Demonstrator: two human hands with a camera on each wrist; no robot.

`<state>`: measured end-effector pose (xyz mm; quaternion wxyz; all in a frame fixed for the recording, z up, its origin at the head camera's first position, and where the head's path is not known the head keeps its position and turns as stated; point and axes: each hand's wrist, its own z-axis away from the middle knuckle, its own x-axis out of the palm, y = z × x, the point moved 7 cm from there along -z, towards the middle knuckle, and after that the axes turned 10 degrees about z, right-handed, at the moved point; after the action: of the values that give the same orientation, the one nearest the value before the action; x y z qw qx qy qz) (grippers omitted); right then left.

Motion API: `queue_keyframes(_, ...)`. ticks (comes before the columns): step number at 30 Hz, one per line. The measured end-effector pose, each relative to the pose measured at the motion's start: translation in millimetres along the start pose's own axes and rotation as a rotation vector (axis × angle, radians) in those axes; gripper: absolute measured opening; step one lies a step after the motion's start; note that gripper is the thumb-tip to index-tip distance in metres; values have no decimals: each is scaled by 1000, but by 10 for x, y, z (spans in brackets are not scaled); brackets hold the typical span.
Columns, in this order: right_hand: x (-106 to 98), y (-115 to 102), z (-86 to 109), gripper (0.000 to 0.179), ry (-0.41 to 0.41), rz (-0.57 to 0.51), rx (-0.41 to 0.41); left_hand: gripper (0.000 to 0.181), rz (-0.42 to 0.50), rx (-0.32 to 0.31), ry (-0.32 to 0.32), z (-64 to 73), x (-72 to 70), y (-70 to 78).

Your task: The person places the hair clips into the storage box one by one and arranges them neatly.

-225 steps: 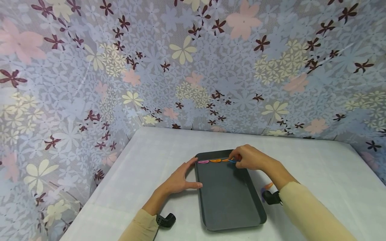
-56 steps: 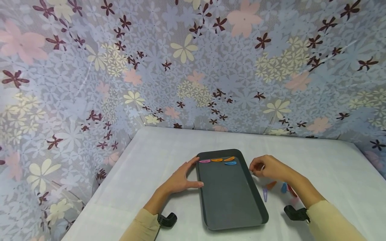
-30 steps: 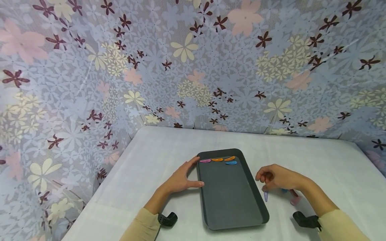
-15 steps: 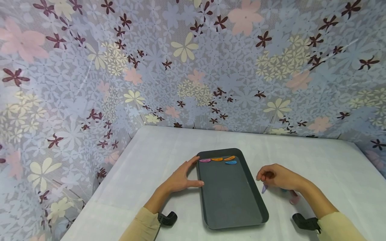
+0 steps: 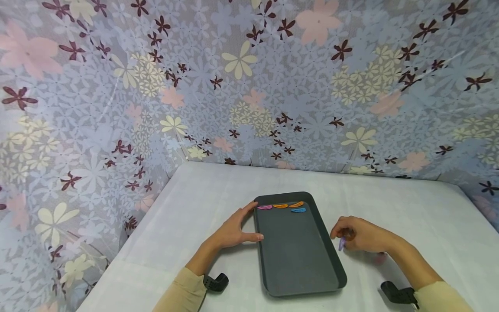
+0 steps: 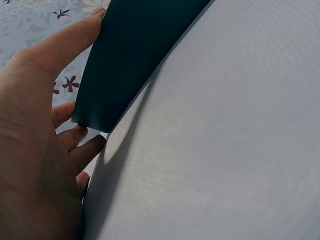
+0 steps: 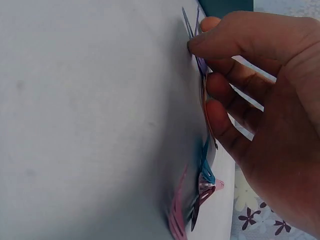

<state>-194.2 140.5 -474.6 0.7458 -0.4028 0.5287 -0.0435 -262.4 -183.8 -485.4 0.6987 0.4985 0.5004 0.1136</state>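
My left hand [image 5: 231, 229] rests against the left side of a dark grey tray [image 5: 298, 260], thumb and fingertips on its rim. To the right of the tray, my right hand [image 5: 362, 234] pinches a purple snap hair clip [image 5: 341, 243] between thumb and fingers, close over the table. Inside the tray, along its far side, lie a pink hair clip [image 5: 265, 207] and two orange hair clips [image 5: 280, 206]. A blue hair clip [image 5: 298, 210] lies just below the right orange one.
The right wrist view shows more clips beside my right hand: an orange clip [image 7: 204, 107], a blue clip [image 7: 206, 167], a dark red clip [image 7: 197, 210] and a pink clip [image 7: 177, 215]. A white cloth [image 5: 195, 195] covers the table, with flowered fabric [image 5: 249, 108] behind.
My right hand released the blue clip in the tray, moved right to the loose clips and took hold of the purple one, which has turned slightly. My left hand stays on the tray.
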Motion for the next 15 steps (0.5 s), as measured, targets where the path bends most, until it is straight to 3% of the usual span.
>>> queue_keyframes(8, 7, -13, 25, 23, 23, 1, -26, 97, -5, 0, 8, 2, -9, -25)
queue_keyframes(15, -4, 36, 56, 26, 28, 38, 5, 97, -6, 2, 2, -10, 1, -45)
